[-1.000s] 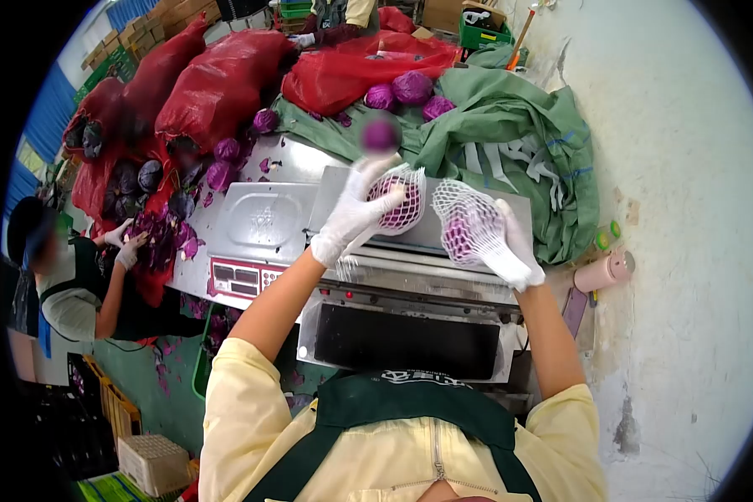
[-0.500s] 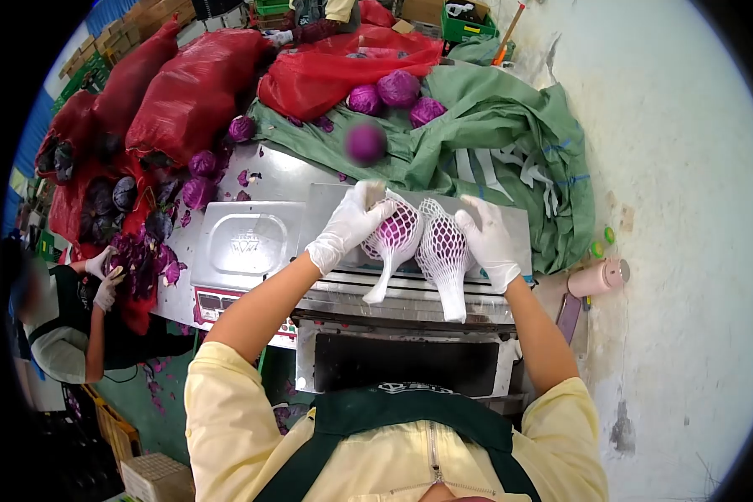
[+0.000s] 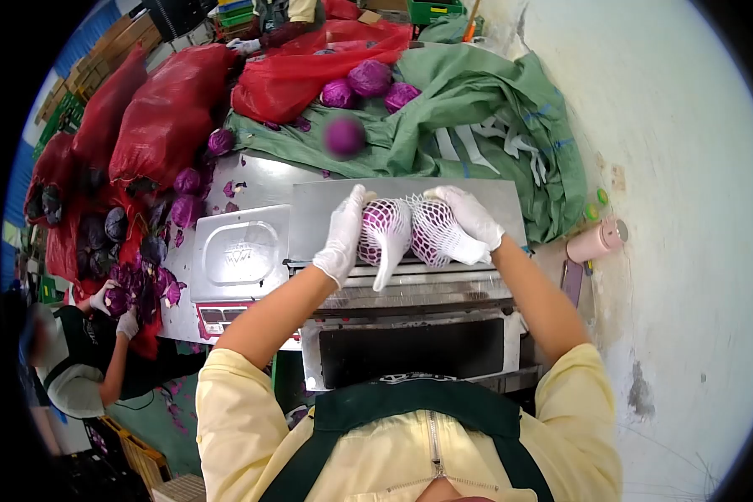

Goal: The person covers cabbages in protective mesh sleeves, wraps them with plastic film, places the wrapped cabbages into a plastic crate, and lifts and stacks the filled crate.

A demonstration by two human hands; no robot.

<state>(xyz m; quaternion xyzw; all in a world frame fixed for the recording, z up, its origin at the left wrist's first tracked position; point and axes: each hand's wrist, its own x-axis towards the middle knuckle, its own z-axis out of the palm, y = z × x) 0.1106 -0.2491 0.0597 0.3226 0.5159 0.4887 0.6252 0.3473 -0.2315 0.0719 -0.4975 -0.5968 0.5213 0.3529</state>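
Note:
Two purple cabbages in white foam nets lie side by side, touching, on a metal machine top (image 3: 309, 197). My left hand (image 3: 343, 234), in a white glove, wraps round the outer side of the left netted cabbage (image 3: 384, 230); that net's tail points toward me. Against the far right side of the right netted cabbage (image 3: 435, 234) rests my gloved right hand (image 3: 468, 216), its fingers curved over the top. The tail of this net points right, below my right palm.
A scale (image 3: 241, 255) stands left. Behind are bare cabbages (image 3: 370, 78), green sheeting (image 3: 477, 92) and red sacks (image 3: 167, 113). A co-worker (image 3: 79, 351) handles cabbage leaves at left. A pink bottle (image 3: 596, 241) stands by the right wall.
The netted cabbages have come together between my hands. The right net's tail has swung from pointing toward me to pointing right. My right hand has closed in on its cabbage.

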